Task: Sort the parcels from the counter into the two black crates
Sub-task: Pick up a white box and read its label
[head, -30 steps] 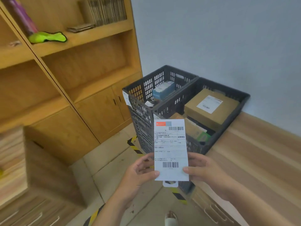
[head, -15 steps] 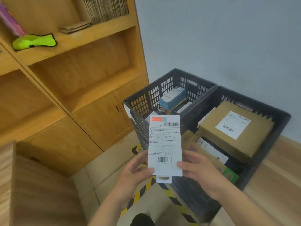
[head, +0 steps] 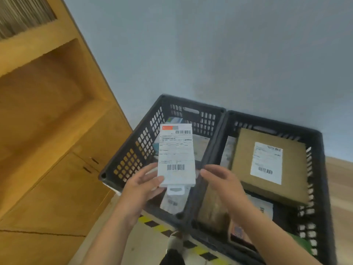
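**Item 1. Parcel** [head: 176, 150]: flat and white, with the shipping label facing the wearer. It is held near upright at 6 o'clock of the view's centre, over the left crate's interior. The label probably faces the eyes so it can be read before a crate is chosen.

**Item 2. Left hand** [head: 141, 188]: at the parcel's 7 o'clock corner. The thumb lies on the label face with the fingers behind, pinching the lower edge. It appears to carry the parcel alone.

**Item 3. Right hand** [head: 223, 180]: at the parcel's 4 o'clock. The fingers are loosely extended just beside the right edge, with a sliver of gap showing, and grasp nothing. It is placed to steady the parcel if it tips.

**Item 4. Left crate** [head: 137, 148]: black and latticed. It contains a white bag [head: 172, 202] and blurred packets.

**Item 5. Right crate** [head: 277, 125]: black, at 4 o'clock, with its wall against the left crate. A brown box [head: 242, 159] lies label-up on further parcels.

**Item 6. Cabinet** [head: 57, 131]: wooden, at 9 o'clock.

**Status:** the parcel is not yet released, and the left crate looks to be its destination.
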